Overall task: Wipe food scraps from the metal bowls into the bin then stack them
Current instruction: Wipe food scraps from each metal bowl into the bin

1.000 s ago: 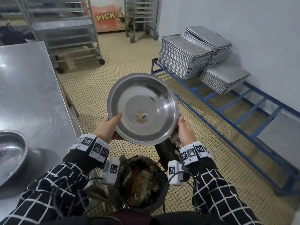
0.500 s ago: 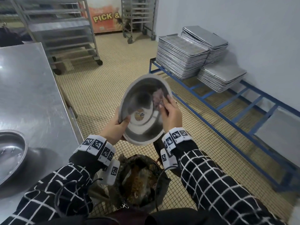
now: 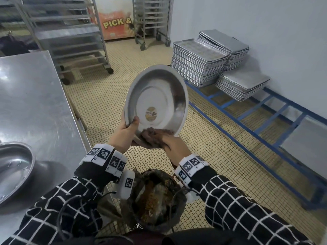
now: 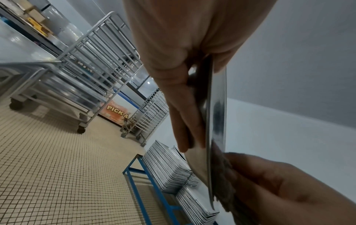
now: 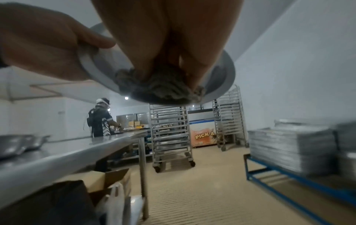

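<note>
Gripping bowl rim: left hand; right hand clutching cloth, fingertips hidden.

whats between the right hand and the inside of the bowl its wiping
A crumpled brown cloth: the right hand presses it against the bowl's lower inner wall, clearest in the right wrist view.

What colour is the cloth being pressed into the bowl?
Brownish-grey: the cloth sits at the metal bowl's lower rim under the right hand; head view shows it best.
</note>
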The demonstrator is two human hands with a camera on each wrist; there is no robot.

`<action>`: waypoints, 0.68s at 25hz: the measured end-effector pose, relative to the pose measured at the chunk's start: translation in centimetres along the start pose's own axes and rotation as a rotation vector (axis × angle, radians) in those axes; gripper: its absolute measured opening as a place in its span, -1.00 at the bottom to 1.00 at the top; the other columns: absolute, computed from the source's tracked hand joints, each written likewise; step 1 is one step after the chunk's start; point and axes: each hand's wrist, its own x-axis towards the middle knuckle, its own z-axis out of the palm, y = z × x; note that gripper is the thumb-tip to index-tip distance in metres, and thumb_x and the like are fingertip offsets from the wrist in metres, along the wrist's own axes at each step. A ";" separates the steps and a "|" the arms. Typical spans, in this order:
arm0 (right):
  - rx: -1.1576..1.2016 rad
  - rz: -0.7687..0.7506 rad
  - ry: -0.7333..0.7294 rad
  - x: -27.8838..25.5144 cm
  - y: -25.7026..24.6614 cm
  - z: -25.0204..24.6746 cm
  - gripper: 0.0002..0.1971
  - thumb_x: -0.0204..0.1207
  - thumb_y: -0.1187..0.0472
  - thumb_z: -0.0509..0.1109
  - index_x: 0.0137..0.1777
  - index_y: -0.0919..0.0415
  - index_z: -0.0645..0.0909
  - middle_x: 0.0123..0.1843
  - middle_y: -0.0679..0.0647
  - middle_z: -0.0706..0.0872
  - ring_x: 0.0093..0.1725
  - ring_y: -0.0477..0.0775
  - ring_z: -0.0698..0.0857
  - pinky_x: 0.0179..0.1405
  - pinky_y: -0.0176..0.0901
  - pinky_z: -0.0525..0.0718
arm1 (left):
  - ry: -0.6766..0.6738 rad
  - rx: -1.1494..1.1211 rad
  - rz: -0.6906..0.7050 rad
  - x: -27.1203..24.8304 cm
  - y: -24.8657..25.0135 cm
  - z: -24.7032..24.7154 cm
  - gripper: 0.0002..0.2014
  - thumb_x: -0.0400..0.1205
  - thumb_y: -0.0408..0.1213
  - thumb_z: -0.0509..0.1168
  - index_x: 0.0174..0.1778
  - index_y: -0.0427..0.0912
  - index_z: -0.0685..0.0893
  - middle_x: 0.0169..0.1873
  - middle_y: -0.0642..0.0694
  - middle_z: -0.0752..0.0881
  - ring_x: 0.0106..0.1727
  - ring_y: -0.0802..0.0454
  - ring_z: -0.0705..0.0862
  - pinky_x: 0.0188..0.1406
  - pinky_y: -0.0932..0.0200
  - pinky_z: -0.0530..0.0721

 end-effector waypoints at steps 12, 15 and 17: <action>-0.021 0.167 0.243 3.1 1.5 -3.1 -0.62 0.65 0.29 0.22 0.44 0.08 0.53 0.50 0.09 0.52 0.53 0.15 0.41 0.50 0.08 0.42 | -0.031 -0.166 -0.081 0.2 0.0 1.9 -0.55 0.69 -0.18 0.22 0.45 -0.31 0.40 0.17 -0.30 0.69 0.05 -0.22 0.74 -0.32 0.09 0.77; -0.034 0.030 0.215 1.3 0.7 -0.7 -0.64 0.62 0.29 0.28 0.40 0.10 0.57 0.46 0.09 0.56 0.50 0.18 0.47 0.46 0.17 0.48 | 0.021 -0.161 -0.089 0.8 -0.4 1.8 -0.56 0.69 -0.12 0.22 0.40 -0.32 0.42 0.16 -0.33 0.70 0.00 -0.25 0.76 -0.23 -0.01 0.78; -0.075 0.005 0.145 0.4 -0.4 0.1 -0.64 0.61 0.30 0.28 0.39 0.08 0.58 0.42 0.11 0.61 0.44 0.19 0.55 0.38 0.15 0.57 | 0.038 -0.150 -0.079 1.1 -1.0 1.5 -0.54 0.70 -0.11 0.21 0.45 -0.31 0.40 0.16 -0.37 0.70 -0.05 -0.28 0.78 -0.25 -0.05 0.79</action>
